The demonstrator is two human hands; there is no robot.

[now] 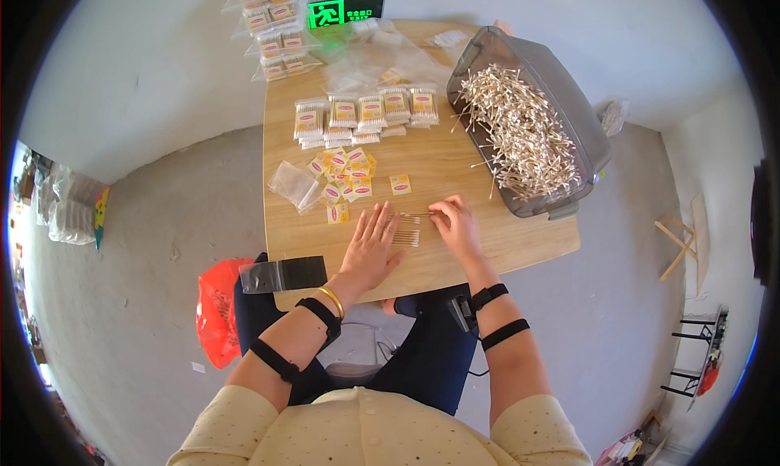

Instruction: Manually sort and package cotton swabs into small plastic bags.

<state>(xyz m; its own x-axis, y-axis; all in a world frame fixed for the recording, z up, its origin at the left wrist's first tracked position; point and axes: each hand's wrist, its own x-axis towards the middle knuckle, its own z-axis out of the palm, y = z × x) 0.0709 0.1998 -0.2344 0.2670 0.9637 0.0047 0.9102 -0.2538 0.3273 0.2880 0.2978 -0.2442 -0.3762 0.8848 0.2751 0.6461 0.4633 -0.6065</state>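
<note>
— While starting with the left hand [370, 240], what to note?
— Palm down on the desk [528, 240], fingers extended and a little apart, at the left ends of some cotton swabs [408, 238].
— And the right hand [457, 229]?
— Fingers drawn narrow, tips close together at the right end of the upper swabs. Gripping one or merely touching? Cannot tell.
— And the swabs themselves?
— On the desk between both hands, in a tidy lower row with a looser few just above.
— Beyond the fingertips?
— One yellow-and-white card [400, 184], lying apart; to its left, a loose heap of similar cards [357, 171], then a clear plastic bag [292, 186].
— Farther out?
— Behind the cards, filled packs [371, 111], close together and partly stacked. To the right, a grey bin [573, 88], set askew, heaped with loose swabs [520, 133].
— And around the edges?
— At near left, a dark flat pouch [296, 273], overlapping the desk's edge. At far left, piled bagged packs [276, 42] beside a green sign [327, 13]. On the floor [162, 230], a red bag [218, 312].
</note>
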